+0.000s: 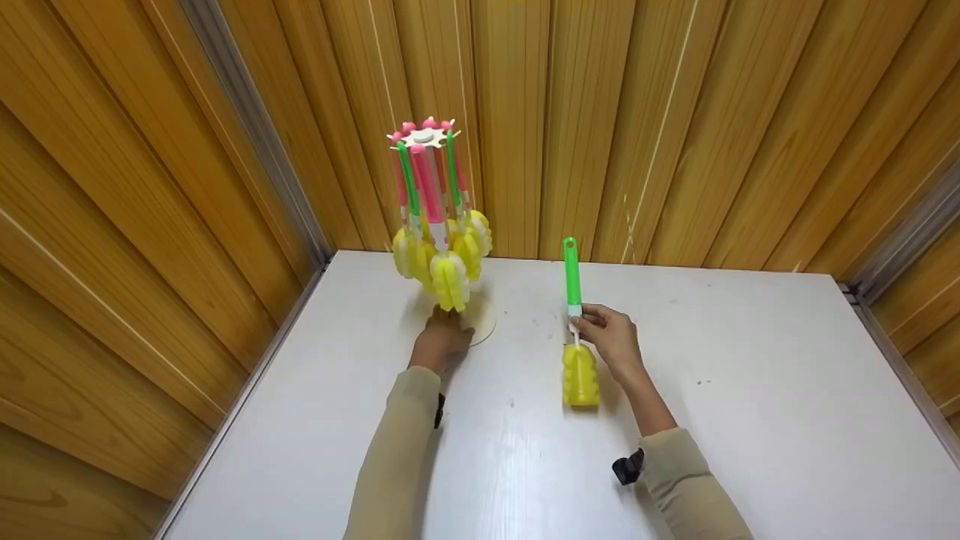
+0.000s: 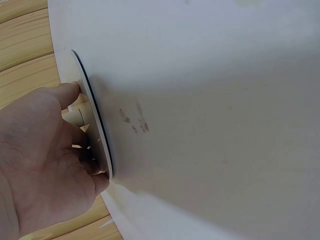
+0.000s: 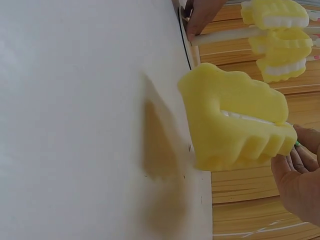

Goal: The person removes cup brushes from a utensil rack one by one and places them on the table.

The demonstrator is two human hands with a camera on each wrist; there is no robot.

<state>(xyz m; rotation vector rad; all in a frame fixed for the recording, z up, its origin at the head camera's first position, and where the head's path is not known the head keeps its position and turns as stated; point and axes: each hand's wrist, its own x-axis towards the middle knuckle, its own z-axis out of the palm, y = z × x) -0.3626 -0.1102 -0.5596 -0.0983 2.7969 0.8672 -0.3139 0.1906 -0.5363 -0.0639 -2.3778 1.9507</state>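
A rotating stand has a white notched top [image 1: 424, 137], from which several sponge brushes with pink or green handles hang around a pole [image 3: 227, 36]. My left hand [image 1: 441, 339] is low at the stand's round base [image 2: 95, 115], thumb and bent fingers on the disc to either side of the pole. To the right, my right hand [image 1: 611, 336] pinches a green-handled sponge brush [image 1: 580, 375] at its white neck. The green handle points up, and the yellow sponge head [image 3: 235, 120] hangs down over the table, its shadow beside it in the right wrist view.
The white table [image 1: 510, 465] backs onto a wood-panelled wall [image 1: 585, 135], with more panels at left and right. Small dark marks [image 1: 703, 382] dot the tabletop. Metal posts [image 1: 255, 120] stand at the corners.
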